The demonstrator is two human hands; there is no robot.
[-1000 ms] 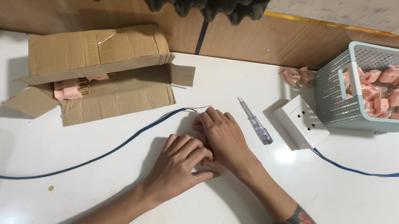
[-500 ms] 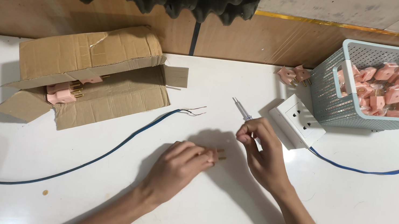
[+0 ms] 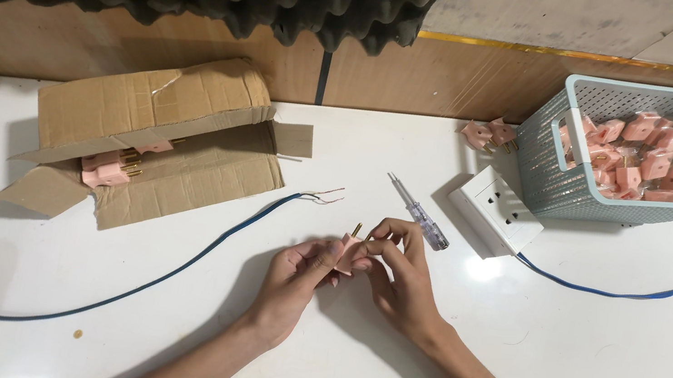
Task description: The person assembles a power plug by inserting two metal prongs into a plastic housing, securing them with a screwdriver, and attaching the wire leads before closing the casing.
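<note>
Both hands meet low over the white worktop (image 3: 584, 353): left hand (image 3: 297, 279) and right hand (image 3: 403, 279) pinch a small pink plug (image 3: 346, 254) between closed fingers, brass pin up. Looks like wiring prep; next likely needs the tester screwdriver (image 3: 417, 213) just beyond, then the blue cable (image 3: 184, 268).

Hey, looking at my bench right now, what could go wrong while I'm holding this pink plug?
1. The pink plug is pinched only at the fingertips of the left hand and right hand; its small parts might slip onto the white table.
2. The screwdriver lies loose just beyond the right hand; a nudge could roll it.
3. The blue cable ends in bare wire strands near the hands, which could snag or prick.
</note>
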